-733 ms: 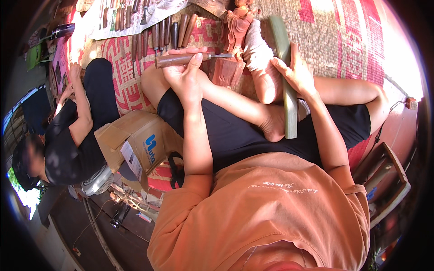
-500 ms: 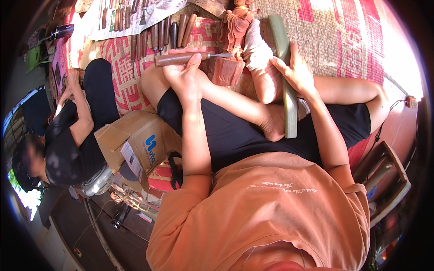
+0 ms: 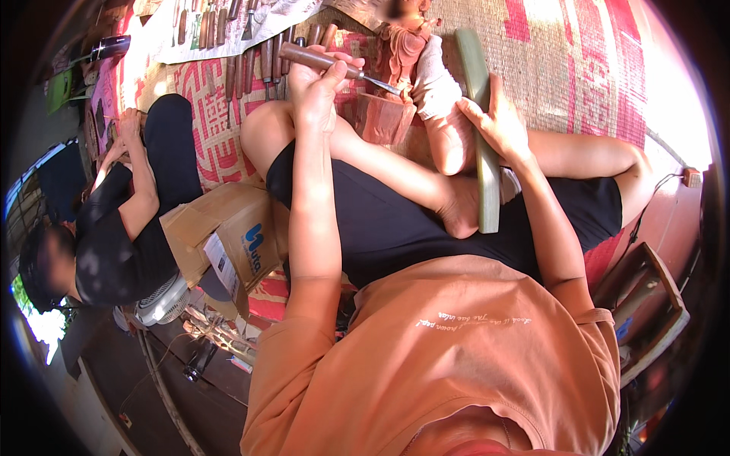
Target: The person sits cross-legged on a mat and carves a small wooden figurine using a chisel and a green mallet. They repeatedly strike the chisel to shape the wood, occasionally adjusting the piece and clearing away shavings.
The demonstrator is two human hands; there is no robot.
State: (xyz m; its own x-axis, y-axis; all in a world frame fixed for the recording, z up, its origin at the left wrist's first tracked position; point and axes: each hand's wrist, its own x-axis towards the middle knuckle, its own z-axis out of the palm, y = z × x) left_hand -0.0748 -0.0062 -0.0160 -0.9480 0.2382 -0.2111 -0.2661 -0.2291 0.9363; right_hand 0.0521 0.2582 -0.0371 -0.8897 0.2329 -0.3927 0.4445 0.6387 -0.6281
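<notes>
In my left hand (image 3: 315, 87) is a carving chisel (image 3: 323, 61) with a brown wooden handle. Its thin metal blade slants right and down, with the tip at the lower part of a reddish carved wooden figure (image 3: 401, 55); whether it touches cannot be told. The figure rises from a rough wooden block (image 3: 384, 119) on the mat. My right hand (image 3: 499, 125) is wrapped round a long green wooden bar (image 3: 487, 163), which stands close beside my foot. A whitish cloth wrap (image 3: 433, 82) covers part of that foot, next to the figure.
Several wooden-handled chisels (image 3: 251, 68) lie on the patterned mat (image 3: 563, 68) and on a white sheet (image 3: 281, 17). An open cardboard box (image 3: 220, 205) stands by my left leg. Another person (image 3: 114, 235) sits at the left. A wooden frame (image 3: 661, 319) is at the right.
My left hand has moved up and away from me, tilting the chisel so its blade now points down towards the figure's lower part. My right hand and the green bar stay about where they were.
</notes>
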